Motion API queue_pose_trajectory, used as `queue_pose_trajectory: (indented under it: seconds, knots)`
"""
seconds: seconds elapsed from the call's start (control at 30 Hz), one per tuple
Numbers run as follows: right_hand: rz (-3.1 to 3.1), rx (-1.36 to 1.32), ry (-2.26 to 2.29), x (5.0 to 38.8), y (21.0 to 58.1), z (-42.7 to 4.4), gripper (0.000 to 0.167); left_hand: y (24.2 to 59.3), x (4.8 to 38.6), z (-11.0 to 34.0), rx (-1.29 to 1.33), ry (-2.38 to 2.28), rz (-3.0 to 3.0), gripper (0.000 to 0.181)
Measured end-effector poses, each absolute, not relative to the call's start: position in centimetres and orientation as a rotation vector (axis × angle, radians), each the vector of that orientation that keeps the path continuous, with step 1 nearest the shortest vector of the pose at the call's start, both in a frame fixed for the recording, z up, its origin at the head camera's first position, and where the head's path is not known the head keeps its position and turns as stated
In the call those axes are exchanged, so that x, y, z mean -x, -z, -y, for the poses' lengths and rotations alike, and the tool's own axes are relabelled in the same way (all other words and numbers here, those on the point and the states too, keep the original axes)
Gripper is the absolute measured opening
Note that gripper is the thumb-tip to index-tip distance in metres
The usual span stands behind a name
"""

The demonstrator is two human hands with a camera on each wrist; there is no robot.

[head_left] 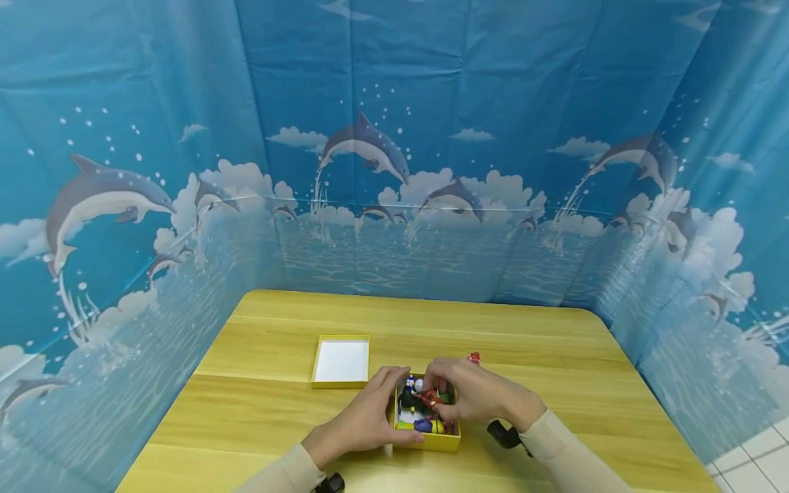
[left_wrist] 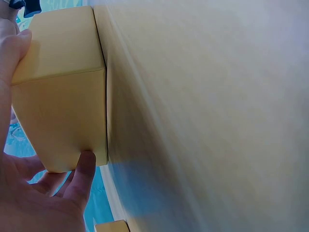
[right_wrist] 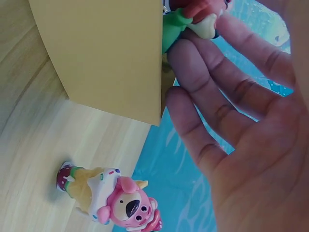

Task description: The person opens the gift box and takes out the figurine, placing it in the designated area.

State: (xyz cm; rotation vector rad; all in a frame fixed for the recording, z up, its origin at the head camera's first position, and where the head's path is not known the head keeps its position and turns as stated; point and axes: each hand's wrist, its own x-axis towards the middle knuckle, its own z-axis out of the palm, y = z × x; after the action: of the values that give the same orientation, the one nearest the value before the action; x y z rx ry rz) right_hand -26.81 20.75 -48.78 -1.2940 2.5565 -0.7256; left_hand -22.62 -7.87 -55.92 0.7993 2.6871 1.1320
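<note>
Standing open on the wooden table (head_left: 265, 404), a yellow box (head_left: 440, 444) was gripped by the left hand (head_left: 370, 413), with the thumb laid along its six o'clock wall and the fingers set around its far corner toward eleven. Inside the box, a red figurine (head_left: 429, 397) was pinched between the thumb and fingers of the right hand (head_left: 474, 392), which was reached in from three o'clock. By the right wrist camera a green part was shown against the red; whether both belonged to one figure could not be told. The box's contents were revealed only from the head: a blue-and-white figurine (head_left: 410, 383) was seen toward eleven, a black figurine (head_left: 407, 400) toward ten, and a yellow-and-purple figurine (head_left: 424, 426) was laid along the six o'clock side. By the left wrist camera only outer walls were shown, with a fingertip pressed flat against one.

Outside, toward one or two o'clock, a pink-headed figurine (right_wrist: 126, 205) was seen whole by the right wrist camera, while from the head little but its red top was left uncovered by the right hand. A shallow white-lined tray (head_left: 341, 363) was placed at ten o'clock. Beyond the table, toward twelve, a blue curtain (head_left: 394, 253) was printed with leaping dolphins.
</note>
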Motion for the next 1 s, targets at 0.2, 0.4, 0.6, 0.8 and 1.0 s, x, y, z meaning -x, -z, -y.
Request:
queue_pose_trajectory:
  seconds: [0.2, 0.4, 0.6, 0.8, 1.0]
  knots:
    - [-2.573, 1.294, 0.71, 26.71, 48.75, -20.74, 0.04, 55.77, 22.55, 7.82, -0.798, -1.124, -2.689, 0.125]
    - [-2.595, 1.298, 0.711, 26.36, 48.84, -20.89, 0.041, 55.7, 22.44, 7.83, -0.793, -1.125, -2.689, 0.126]
    - [-2.608, 1.287, 0.739, 26.32, 49.0, -21.1, 0.035, 55.76, 22.57, 7.82, -0.796, -1.133, -2.685, 0.125]
    - [-2.601, 1.272, 0.785, 26.42, 49.05, -21.18, 0.03, 55.85, 22.65, 7.8, -0.797, -1.134, -2.68, 0.124]
    - [-2.602, 1.288, 0.812, 26.4, 49.14, -21.11, 0.022, 55.85, 22.58, 7.84, -0.802, -1.132, -2.692, 0.126]
